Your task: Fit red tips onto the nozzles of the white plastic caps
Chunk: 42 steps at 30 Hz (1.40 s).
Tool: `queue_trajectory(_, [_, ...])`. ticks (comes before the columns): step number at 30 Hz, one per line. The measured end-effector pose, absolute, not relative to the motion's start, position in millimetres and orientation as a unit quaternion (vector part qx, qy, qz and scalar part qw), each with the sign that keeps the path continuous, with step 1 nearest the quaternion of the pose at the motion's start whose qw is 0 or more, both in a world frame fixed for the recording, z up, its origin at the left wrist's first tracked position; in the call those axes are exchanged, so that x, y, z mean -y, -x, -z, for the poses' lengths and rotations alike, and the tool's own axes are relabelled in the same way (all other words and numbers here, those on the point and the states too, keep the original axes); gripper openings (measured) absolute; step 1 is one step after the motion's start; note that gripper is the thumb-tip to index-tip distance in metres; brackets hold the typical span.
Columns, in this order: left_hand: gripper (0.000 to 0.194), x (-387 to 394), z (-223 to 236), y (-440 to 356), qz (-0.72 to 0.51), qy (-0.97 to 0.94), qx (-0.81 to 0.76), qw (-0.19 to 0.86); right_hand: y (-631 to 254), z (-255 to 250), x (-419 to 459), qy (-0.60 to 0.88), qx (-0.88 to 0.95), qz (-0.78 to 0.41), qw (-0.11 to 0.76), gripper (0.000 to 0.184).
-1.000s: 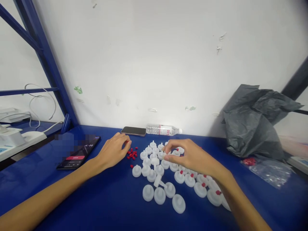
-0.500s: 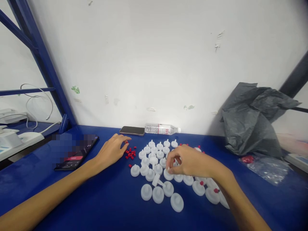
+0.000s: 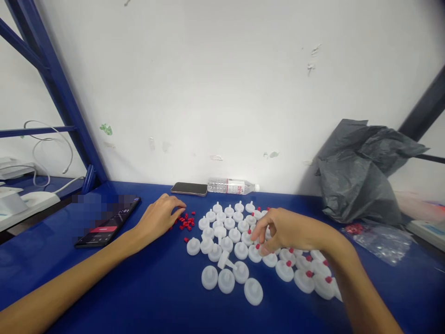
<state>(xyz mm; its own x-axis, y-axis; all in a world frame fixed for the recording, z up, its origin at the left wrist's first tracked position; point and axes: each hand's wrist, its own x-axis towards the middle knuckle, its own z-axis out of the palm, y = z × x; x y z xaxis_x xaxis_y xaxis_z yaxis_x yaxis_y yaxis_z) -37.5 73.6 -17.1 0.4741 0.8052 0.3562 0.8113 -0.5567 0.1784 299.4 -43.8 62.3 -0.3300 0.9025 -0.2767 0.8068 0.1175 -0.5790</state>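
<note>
White round plastic spouted caps [image 3: 241, 251] stand in a cluster on the blue table [image 3: 146, 287], spouts up. Several to the right carry a small red tip on the spout. My right hand [image 3: 295, 232] hovers among these, thumb and fingers apart beside a white cap with a red tip [image 3: 257, 246]. To the left, my left hand [image 3: 158, 220] rests by a small pile of loose red tips [image 3: 187, 221], its thumb and forefinger slightly apart. I see nothing between them. Two white T-shaped pieces, one of them in front [image 3: 225, 260], lie among the caps.
Along the wall lie a phone [image 3: 189, 188] and a clear plastic bottle [image 3: 232, 186]. Another phone [image 3: 107, 222] with a lit screen is left of my left hand. A grey plastic bag [image 3: 358, 171] and a clear bag [image 3: 380, 243] sit at the right; a power strip [image 3: 38, 204] is far left.
My right hand has moved from the middle of the cluster to the right and nearer, its fingers now parted. Two caps near it now show red tips. My left hand has stayed beside the red pile.
</note>
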Motion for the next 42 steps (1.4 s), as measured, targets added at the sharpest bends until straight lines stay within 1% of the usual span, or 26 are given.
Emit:
queue_trajectory(3, [0.03,-73,16,37,0.206,0.856,0.474,0.0,-298,-58,42,0.554,0.755,-0.34,0.079,0.016])
queue_trajectory(7, [0.03,-72,15,35,0.198,0.851,0.485,0.0,-299,-59,43,0.545,0.768,-0.32,0.104,0.016])
queue_trajectory(11, [0.031,-71,15,34,0.188,0.853,0.487,0.0,-298,-58,43,0.562,0.76,-0.316,0.081,0.023])
queue_trajectory(15, [0.037,-68,13,32,0.179,0.849,0.497,0.004,-297,-56,42,0.548,0.767,-0.327,0.063,0.014])
queue_trajectory(17, [0.038,-67,11,32,0.183,0.846,0.5,0.008,-296,-59,44,0.547,0.774,-0.307,0.088,0.016])
queue_trajectory(20, [0.037,-65,7,30,0.21,0.843,0.495,0.018,-293,-65,49,0.543,0.768,-0.297,0.164,0.021])
queue_trajectory(22, [0.036,-62,4,28,0.236,0.844,0.481,0.021,-289,-68,51,0.532,0.761,-0.31,0.205,0.021])
queue_trajectory(27, [0.028,-45,-2,22,0.308,0.868,0.388,0.024,-273,-62,49,0.492,0.78,-0.314,0.225,0.018])
queue_trajectory(31, [0.023,-29,-2,17,0.331,0.901,0.273,0.059,-262,-54,45,0.477,0.781,-0.334,0.224,0.028])
queue_trajectory(34, [0.028,-19,0,13,0.329,0.917,0.197,0.108,-252,-49,43,0.457,0.767,-0.384,0.234,0.05])
queue_trajectory(37, [0.031,-10,1,8,0.307,0.927,0.146,0.157,-241,-45,44,0.422,0.769,-0.413,0.247,0.062])
queue_trajectory(41, [0.011,-1,-2,3,0.279,0.928,0.101,0.224,-230,-42,46,0.409,0.771,-0.424,0.242,0.071])
queue_trajectory(42, [0.009,0,-4,2,0.277,0.928,0.094,0.231,-228,-43,46,0.409,0.766,-0.434,0.24,0.074])
